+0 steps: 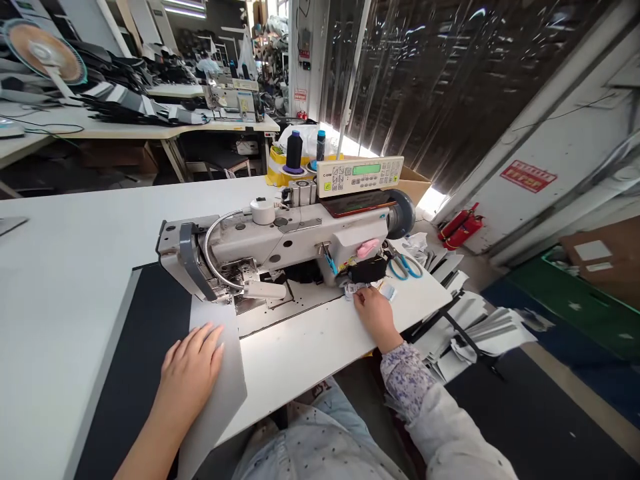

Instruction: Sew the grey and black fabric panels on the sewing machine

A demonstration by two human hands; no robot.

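Black-and-grey panel [150, 333], laid flat on the white bench [295, 353] beside the sewing machine [300, 237], with long axis running from the needle end [240, 283] toward the body [310, 443]; partly hidden behind the machine head [175, 257], cut off at the lower edge of view. Under the left hand [190, 367], in a flat, unclamped grip. Right hand [376, 315] at small white scraps [351, 290]; cannot tell that grip as clamped or apart. Outward, in the workroom: fan [45, 52], red extinguishers [461, 228], plastic curtain [450, 87].
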